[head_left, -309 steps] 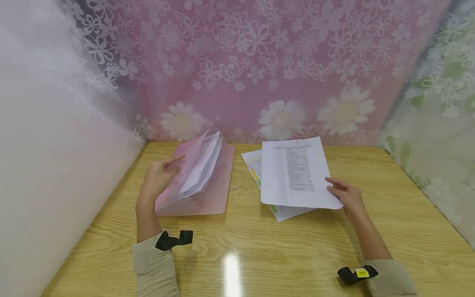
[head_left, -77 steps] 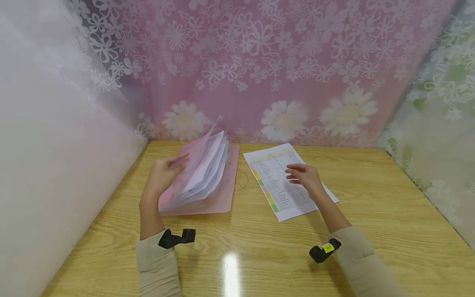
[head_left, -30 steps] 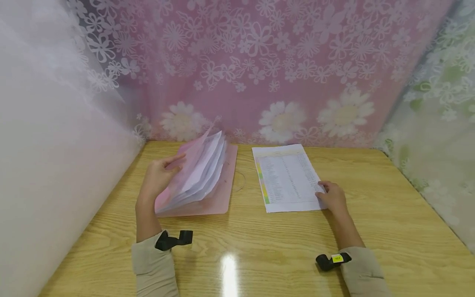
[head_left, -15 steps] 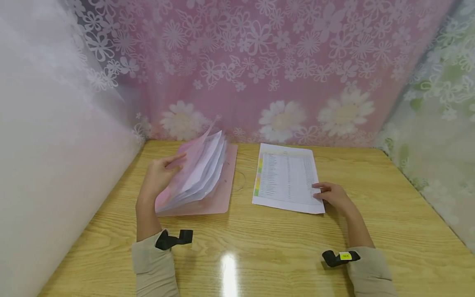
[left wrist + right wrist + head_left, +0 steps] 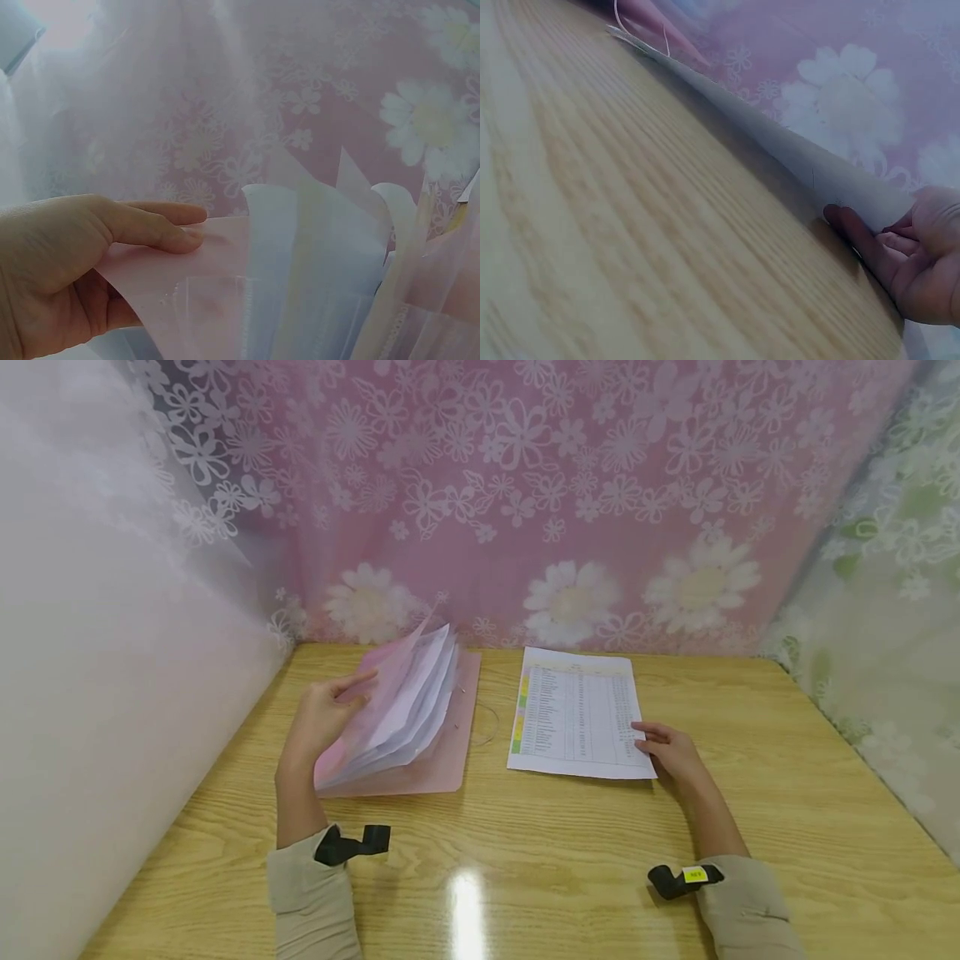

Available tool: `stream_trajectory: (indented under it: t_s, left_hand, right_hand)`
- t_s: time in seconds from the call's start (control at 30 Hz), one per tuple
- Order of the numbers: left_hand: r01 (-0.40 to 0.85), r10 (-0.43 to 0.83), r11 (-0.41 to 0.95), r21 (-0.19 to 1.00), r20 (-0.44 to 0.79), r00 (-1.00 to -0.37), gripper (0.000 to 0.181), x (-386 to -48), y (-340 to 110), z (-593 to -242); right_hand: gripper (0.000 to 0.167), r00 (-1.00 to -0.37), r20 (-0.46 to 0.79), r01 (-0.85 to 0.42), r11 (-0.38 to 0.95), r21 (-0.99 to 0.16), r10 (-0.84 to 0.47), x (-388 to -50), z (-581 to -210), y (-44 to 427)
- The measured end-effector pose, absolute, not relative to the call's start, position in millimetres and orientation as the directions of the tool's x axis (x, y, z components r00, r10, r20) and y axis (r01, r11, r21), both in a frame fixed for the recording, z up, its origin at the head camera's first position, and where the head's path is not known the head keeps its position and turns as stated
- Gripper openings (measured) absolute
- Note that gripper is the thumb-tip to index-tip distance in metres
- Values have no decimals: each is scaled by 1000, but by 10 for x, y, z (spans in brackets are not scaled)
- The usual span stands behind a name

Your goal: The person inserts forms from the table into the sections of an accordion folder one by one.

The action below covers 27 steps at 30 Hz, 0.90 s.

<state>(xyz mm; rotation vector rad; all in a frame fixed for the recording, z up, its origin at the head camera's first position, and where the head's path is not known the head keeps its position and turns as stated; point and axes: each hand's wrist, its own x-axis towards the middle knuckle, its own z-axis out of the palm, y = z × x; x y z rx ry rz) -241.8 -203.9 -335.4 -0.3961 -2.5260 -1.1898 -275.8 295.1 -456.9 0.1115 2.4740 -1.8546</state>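
Note:
A pink translucent folder lies opened on the left of the table, with several white sheets fanned up inside it. My left hand pinches the raised cover between thumb and fingers; the left wrist view shows this grip on the pink cover beside the sheets. To the right lies a printed sheet with a table and a coloured strip down its left side. My right hand pinches its right edge near the lower corner. In the right wrist view that paper is lifted slightly off the wood by the hand.
A thin clear loop sticks out at the folder's right side. Behind the wooden table hangs a pink floral curtain. A white wall bounds the left, and a floral sheet the right.
Earlier the right hand held a different printed sheet, then let it go. Now it holds the colour-striped sheet, which has turned straighter and risen a little. The left hand has stayed on the folder cover.

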Motion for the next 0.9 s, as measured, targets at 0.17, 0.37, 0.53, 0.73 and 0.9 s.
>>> stream_trajectory:
  t_s: [0.17, 0.37, 0.53, 0.73, 0.9]
  left_hand:
    - [374, 101, 615, 694, 401, -910, 33, -2411, -2047, -3343]
    - [363, 94, 620, 695, 394, -914, 34, -2395, -2060, -3334]
    - [355, 98, 625, 695, 381, -919, 34, -2388, -2058, -3331]
    - [350, 99, 620, 702, 373, -923, 34, -2385, -2066, -3329]
    - [344, 101, 625, 701, 365, -926, 34, -2383, -2063, -3321]
  right_hand:
    - [47, -996, -81, 88, 318, -944, 34, -2753, -4483, 2922]
    - [51, -991, -131, 137, 229, -964, 38, -2729, -4362, 2906]
    - [52, -992, -121, 123, 119, -985, 26, -2685, -4258, 2849]
    - [50, -994, -95, 101, 157, -982, 44, -2611, -4085, 2717]
    - [47, -994, -74, 85, 136, -987, 83, -2574, -3971, 2567]
